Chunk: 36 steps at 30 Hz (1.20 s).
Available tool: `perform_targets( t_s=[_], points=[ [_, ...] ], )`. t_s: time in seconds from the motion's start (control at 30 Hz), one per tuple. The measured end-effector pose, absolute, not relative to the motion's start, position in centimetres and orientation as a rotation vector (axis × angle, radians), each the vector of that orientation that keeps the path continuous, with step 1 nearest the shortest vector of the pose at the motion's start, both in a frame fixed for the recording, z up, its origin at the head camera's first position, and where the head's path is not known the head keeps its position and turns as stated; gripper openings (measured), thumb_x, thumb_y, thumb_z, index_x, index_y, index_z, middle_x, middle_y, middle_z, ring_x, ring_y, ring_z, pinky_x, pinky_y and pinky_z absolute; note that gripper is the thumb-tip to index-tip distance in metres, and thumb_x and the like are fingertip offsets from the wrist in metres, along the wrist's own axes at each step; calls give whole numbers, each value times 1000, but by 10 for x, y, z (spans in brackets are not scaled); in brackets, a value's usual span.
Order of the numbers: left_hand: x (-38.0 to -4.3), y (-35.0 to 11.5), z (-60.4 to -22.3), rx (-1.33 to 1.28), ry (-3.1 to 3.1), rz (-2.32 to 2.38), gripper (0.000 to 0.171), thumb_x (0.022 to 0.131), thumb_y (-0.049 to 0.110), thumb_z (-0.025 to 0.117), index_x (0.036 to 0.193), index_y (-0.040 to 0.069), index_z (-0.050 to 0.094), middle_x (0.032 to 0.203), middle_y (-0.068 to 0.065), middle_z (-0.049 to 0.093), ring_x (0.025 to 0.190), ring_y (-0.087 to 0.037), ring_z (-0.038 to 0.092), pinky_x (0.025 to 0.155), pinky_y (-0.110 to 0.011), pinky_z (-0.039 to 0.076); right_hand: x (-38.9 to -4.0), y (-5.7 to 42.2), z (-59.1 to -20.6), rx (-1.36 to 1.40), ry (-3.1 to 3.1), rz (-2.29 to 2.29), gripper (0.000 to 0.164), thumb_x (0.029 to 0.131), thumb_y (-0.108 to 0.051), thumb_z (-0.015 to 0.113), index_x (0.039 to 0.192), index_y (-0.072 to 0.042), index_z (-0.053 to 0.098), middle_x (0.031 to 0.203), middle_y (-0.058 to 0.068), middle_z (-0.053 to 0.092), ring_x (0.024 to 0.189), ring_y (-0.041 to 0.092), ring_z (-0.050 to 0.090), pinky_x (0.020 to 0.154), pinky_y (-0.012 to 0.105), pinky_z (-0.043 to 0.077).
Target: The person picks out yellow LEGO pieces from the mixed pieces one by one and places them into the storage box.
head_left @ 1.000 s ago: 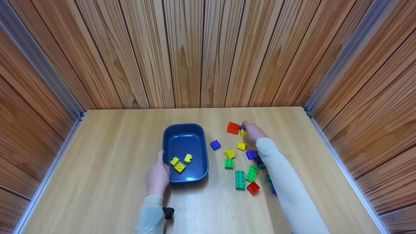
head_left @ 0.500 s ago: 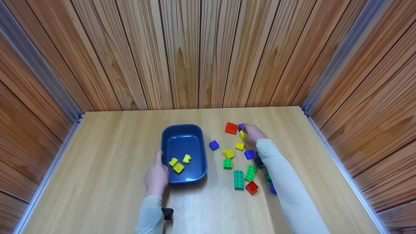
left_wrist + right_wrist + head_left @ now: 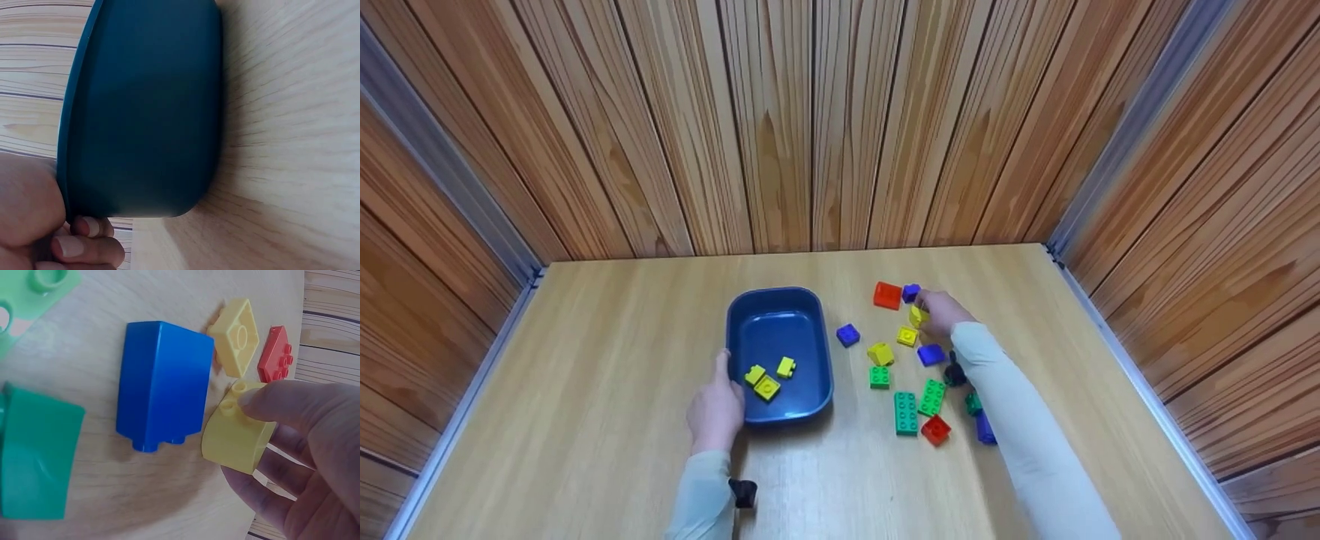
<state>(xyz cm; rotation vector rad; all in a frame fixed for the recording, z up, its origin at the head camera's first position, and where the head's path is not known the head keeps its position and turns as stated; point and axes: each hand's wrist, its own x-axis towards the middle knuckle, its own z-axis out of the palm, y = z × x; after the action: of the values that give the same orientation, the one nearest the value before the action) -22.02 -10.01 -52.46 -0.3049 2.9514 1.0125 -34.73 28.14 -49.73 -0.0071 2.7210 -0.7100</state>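
Note:
My left hand (image 3: pixel 715 411) grips the near-left rim of a dark blue plastic tub (image 3: pixel 780 322), and in the left wrist view its fingers (image 3: pixel 93 248) curl at the corner. Three yellow toy bricks (image 3: pixel 767 388) lie inside the tub. Over on the right, my right hand (image 3: pixel 943 311) pinches a curved yellow toy brick (image 3: pixel 239 433), thumb on the studded face and fingers behind. A blue brick (image 3: pixel 163 382), another yellow brick (image 3: pixel 236 340) and a red brick (image 3: pixel 274 357) sit close to that brick in the right wrist view.
Loose bricks are spread right of the tub, among them green ones (image 3: pixel 906 413), a red one (image 3: pixel 936 430) and a purple-blue one (image 3: pixel 848 335). Some lie close beside the right sleeve (image 3: pixel 1027 427). Wood-panelled walls (image 3: pixel 780 127) bound the table (image 3: pixel 607 375) at the back and sides.
The whole head view has shifted slightly left. A purple brick beside the right fingertips shows more fully now. Both hands keep their places at the tub and the yellow brick.

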Motion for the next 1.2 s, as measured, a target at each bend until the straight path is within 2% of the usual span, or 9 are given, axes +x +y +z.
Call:
perform_targets(
  t_s=[0.23,0.4,0.73,1.2],
  points=[
    [-221,-102,-524,-306,2940,1031,59,97,13,50,151,15,25,64,-6,49,55,-23,47,57,-34,38,-357,290,-498,-62,2763,-671,35,84,-5,72,116,-8,56,112,12,59,99,30,56,92,48,45],
    [-221,-104,-524,-308,2957,1019,59,97,13,51,150,15,26,63,-7,48,55,-24,47,56,-35,38,-356,291,-489,-137,2810,-619,33,83,-3,71,113,-6,57,110,14,60,99,30,56,91,46,46],
    [-222,-106,-522,-310,2930,1026,59,97,12,49,150,16,24,66,-7,49,58,-24,49,57,-35,38,-356,277,-466,-133,2800,-633,38,83,-2,71,117,-6,56,116,15,58,104,31,55,92,46,46],
    [-221,-101,-523,-315,2905,1049,60,98,14,50,151,18,23,71,-8,52,62,-25,51,61,-36,41,-356,258,-456,-228,2797,-618,36,84,-4,71,116,-6,57,112,12,60,101,28,57,92,44,46]
  ],
)
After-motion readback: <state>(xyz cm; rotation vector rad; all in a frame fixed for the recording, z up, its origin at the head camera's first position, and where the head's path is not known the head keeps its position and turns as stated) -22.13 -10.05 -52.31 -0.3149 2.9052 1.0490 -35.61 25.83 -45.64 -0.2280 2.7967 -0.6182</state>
